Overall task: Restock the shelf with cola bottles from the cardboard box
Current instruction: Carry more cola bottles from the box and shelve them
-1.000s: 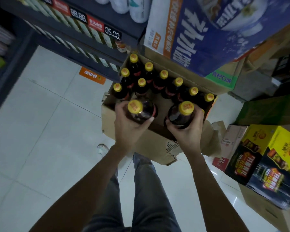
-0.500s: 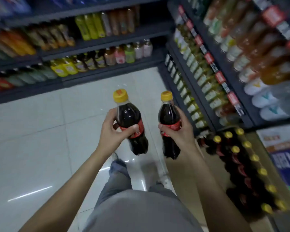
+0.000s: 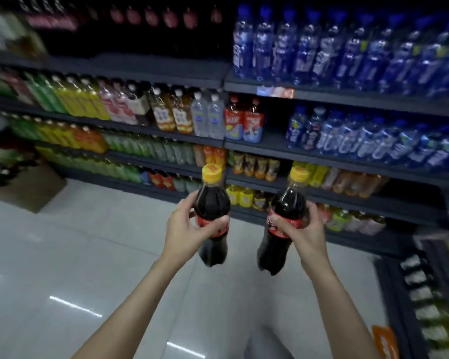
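Left hand [image 3: 184,230] and right hand [image 3: 302,233] each grasp a dark, yellow-capped plastic cola bottle [image 3: 212,203] [image 3: 287,211] at the red label: probably heavy, rigid, smooth-walled.

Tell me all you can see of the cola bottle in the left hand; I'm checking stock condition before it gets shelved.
The left cola bottle is clear plastic holding dark liquid nearly to the neck, with a yellow cap on and a red label band round its middle. It is held almost upright in the air over the pale floor, in front of the drink shelves. The left hand grips it at the label, fingers curled across the front. No damage shows. It hangs apart from the other bottle.
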`<state>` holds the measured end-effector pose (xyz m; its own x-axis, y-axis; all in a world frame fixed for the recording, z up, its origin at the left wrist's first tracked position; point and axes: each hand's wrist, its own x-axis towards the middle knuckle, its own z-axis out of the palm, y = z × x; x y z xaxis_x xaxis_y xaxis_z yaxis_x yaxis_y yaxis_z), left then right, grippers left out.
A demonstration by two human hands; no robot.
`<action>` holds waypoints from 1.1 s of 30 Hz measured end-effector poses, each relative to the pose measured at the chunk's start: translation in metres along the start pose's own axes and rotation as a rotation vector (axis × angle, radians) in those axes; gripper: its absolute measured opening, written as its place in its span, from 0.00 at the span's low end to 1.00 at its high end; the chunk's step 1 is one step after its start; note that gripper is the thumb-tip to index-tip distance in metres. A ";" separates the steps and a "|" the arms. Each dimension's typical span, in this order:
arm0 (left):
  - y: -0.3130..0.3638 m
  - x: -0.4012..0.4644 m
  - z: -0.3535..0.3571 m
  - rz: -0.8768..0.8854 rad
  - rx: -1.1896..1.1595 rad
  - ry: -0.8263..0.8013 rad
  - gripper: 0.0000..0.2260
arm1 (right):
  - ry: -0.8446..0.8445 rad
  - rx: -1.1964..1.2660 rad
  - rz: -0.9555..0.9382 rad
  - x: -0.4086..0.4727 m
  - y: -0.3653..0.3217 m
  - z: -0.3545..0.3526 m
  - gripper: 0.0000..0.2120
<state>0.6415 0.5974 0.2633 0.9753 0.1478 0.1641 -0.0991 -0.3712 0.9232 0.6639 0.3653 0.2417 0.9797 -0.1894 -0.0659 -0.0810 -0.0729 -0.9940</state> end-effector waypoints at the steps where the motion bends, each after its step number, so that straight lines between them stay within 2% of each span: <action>1: -0.004 0.025 -0.009 0.018 0.013 0.036 0.32 | -0.024 -0.001 -0.029 0.022 -0.009 0.015 0.26; 6: -0.002 0.151 -0.038 0.112 0.048 0.202 0.34 | -0.110 -0.045 -0.219 0.127 -0.056 0.082 0.24; 11: 0.006 0.273 -0.056 0.200 0.055 0.366 0.25 | -0.152 -0.080 -0.412 0.236 -0.100 0.144 0.28; 13: 0.011 0.323 -0.063 0.214 0.054 0.426 0.26 | -0.151 -0.077 -0.483 0.274 -0.122 0.170 0.30; 16: 0.007 0.395 -0.068 0.237 0.050 0.464 0.33 | -0.150 -0.073 -0.574 0.325 -0.145 0.208 0.30; 20: -0.008 0.480 -0.069 0.258 0.029 0.472 0.34 | -0.075 -0.087 -0.672 0.396 -0.160 0.260 0.32; 29: -0.047 0.637 -0.068 0.220 -0.012 0.375 0.30 | 0.172 -0.110 -0.592 0.556 -0.177 0.351 0.34; 33: -0.052 0.686 -0.067 0.291 0.028 0.313 0.31 | 0.248 -0.091 -0.494 0.611 -0.188 0.381 0.42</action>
<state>1.3021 0.7799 0.3511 0.8003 0.3025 0.5177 -0.3517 -0.4623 0.8140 1.3480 0.6363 0.3553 0.8338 -0.3347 0.4390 0.3503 -0.2936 -0.8894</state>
